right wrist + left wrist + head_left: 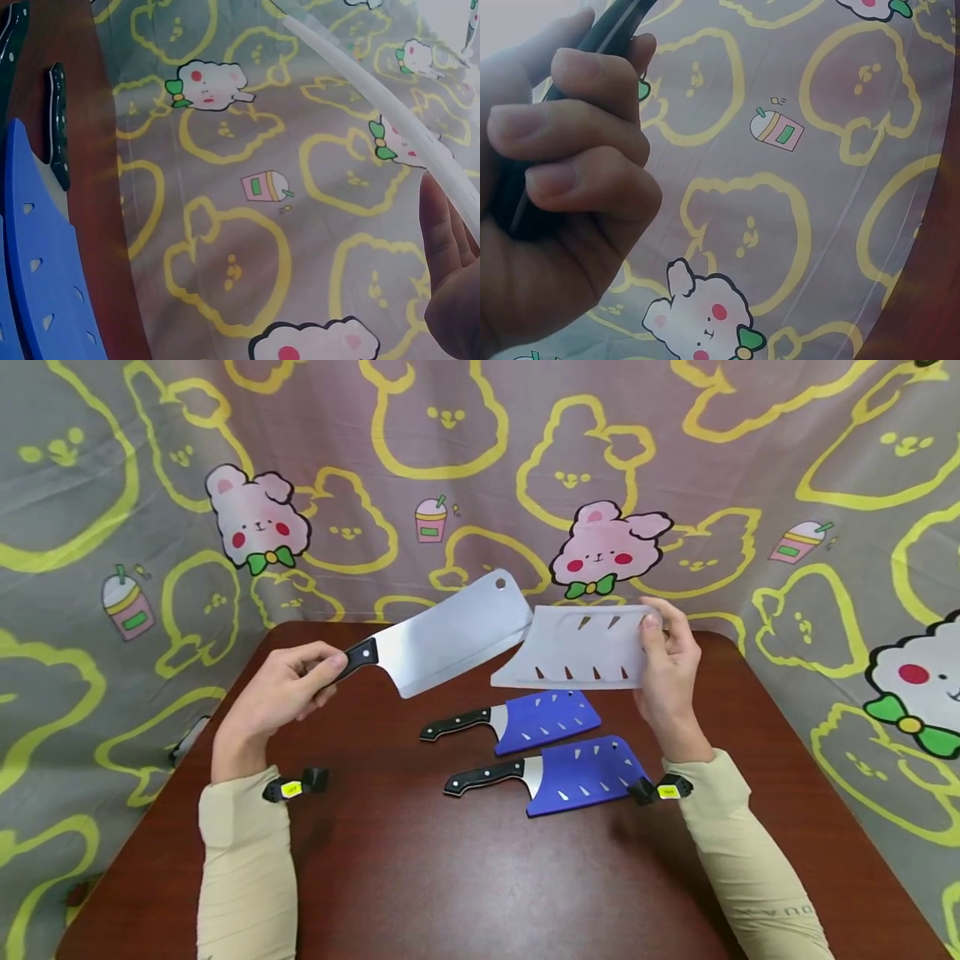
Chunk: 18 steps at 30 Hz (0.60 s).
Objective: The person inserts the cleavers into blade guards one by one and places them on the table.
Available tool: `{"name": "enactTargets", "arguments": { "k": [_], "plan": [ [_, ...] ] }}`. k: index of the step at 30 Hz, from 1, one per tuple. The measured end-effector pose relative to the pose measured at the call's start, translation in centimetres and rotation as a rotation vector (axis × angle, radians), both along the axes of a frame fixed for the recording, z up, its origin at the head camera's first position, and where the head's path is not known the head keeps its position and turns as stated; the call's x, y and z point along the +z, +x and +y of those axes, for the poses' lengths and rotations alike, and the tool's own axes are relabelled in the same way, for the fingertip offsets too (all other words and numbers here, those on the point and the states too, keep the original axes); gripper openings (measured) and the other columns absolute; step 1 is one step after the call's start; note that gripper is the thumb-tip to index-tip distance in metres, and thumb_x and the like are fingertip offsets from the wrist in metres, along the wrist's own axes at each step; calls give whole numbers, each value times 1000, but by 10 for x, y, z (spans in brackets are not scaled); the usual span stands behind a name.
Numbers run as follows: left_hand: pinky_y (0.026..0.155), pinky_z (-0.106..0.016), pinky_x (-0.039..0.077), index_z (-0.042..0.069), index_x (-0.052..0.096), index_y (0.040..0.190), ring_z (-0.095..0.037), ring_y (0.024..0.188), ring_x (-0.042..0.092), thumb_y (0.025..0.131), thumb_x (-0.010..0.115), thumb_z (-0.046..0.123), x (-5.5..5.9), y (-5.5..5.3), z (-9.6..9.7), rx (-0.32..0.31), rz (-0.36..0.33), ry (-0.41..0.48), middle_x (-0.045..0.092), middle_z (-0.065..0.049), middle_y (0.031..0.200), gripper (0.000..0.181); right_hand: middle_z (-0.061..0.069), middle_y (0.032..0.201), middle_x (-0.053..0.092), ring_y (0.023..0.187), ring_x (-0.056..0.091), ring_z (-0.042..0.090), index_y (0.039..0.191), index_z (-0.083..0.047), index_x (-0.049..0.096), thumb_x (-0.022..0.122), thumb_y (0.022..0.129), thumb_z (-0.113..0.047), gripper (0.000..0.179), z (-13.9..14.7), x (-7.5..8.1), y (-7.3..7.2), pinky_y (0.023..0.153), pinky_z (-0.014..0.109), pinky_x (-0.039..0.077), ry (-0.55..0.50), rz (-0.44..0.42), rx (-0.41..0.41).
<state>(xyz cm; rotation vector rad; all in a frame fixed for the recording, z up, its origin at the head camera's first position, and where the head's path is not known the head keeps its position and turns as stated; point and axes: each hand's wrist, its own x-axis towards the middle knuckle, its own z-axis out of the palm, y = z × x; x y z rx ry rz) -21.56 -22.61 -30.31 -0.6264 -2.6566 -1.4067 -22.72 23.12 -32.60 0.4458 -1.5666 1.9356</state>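
Observation:
My left hand (288,689) grips the black riveted handle (358,658) of a cleaver, whose bare steel blade (457,631) slants up to the right above the table. In the left wrist view, fingers (592,135) curl round that dark handle. With thumb and fingers, my right hand (667,664) pinches the right end of a white slotted blade sheath (581,647). The blade's far end meets the sheath's left, open side in the head view. From the right wrist, the sheath (375,97) shows edge-on, with part of the hand (450,262) beneath it.
Two more cleavers with black handles lie on the brown table (375,860), their blades in blue slotted sheaths, one farther back (547,722) and one nearer (585,777). A curtain (480,485) with cartoon animals surrounds the table's back and sides.

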Motion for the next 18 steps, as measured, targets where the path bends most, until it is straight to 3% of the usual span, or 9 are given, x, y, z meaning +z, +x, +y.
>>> {"name": "enactTargets", "arguments": {
  "k": [2,8,18],
  "plan": [
    [38,-32,33,10,62,98,-19,43,42,101,56,27,1,1,-2,-4,3,0,49,-3,60,19,-1,79,68,79,70,13,127,-1,57,52,102,-18,31,0,1,1,65,25,57,4,12,-22],
    [37,-33,32,6,61,100,-19,42,41,102,54,26,3,4,-5,-16,-1,23,48,-3,60,21,-1,68,55,77,69,13,125,-1,59,53,101,-15,29,2,3,2,64,25,57,-47,21,-17],
    [36,-32,30,8,62,95,-19,41,41,102,53,22,7,7,-6,-44,32,43,47,-2,57,18,4,82,66,80,69,16,125,1,58,55,100,-15,30,1,10,5,63,26,57,-74,34,8]
  ]
}}
